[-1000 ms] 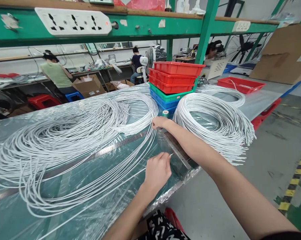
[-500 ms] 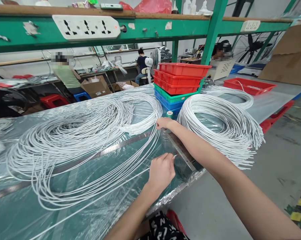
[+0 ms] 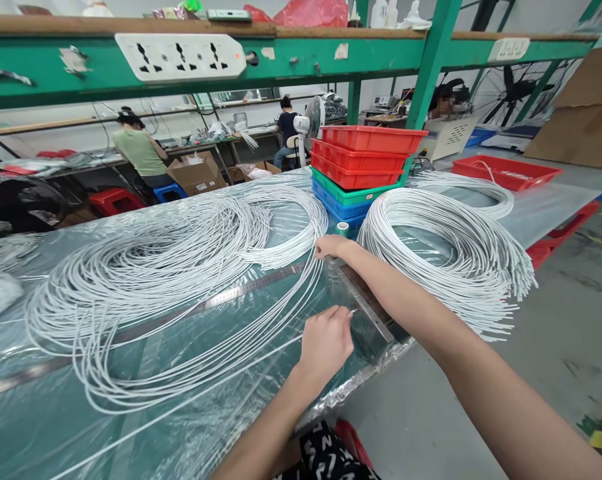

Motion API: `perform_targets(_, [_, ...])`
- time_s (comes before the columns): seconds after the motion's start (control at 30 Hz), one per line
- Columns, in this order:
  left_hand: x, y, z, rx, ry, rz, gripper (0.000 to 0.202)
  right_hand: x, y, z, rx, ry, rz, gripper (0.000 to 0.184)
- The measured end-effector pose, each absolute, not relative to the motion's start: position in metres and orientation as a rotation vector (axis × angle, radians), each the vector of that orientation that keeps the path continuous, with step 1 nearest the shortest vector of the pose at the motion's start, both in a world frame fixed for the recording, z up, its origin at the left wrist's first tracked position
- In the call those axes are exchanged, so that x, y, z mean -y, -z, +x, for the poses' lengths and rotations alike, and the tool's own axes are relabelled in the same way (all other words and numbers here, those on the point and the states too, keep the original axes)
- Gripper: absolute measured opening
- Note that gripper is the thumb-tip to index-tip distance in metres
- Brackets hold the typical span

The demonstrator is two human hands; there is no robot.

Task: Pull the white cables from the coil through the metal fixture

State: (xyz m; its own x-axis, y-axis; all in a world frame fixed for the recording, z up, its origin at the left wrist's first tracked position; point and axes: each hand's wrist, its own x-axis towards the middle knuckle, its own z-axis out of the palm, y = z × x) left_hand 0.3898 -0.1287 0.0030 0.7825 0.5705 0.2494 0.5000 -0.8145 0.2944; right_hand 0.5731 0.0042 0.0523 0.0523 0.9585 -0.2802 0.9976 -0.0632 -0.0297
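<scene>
A big loose coil of white cable (image 3: 145,280) lies on the plastic-covered green table (image 3: 41,427). My left hand (image 3: 327,341) is closed near the table's front edge, pinching the ends of several cable strands, a tip sticking out past my thumb. My right hand (image 3: 329,247) reaches across farther back and grips the same strands where they leave the coil. A long steel ruler (image 3: 241,291) runs along the table under the strands. A metal stop plate (image 3: 365,313) lies by my left hand.
A second, neater coil of white cable (image 3: 445,247) lies to the right. Stacked red, green and blue bins (image 3: 363,167) stand behind my right hand, with a small tape roll (image 3: 343,229) beside them. Other people sit at benches at the back. A power strip (image 3: 181,57) hangs overhead.
Both hands hold their grips on the cable strands with hardly any movement. My head has shifted slightly, so the scene slides a little to the right.
</scene>
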Motion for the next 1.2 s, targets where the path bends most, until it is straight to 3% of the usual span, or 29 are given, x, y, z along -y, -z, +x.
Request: perform_targets(1.2, [0.1296, 0.0012, 0.39, -0.874, -0.482, 2.737, 0.028, -0.0091, -0.046, 0.5762, -2.019, 0.399, 2.137, 0.035])
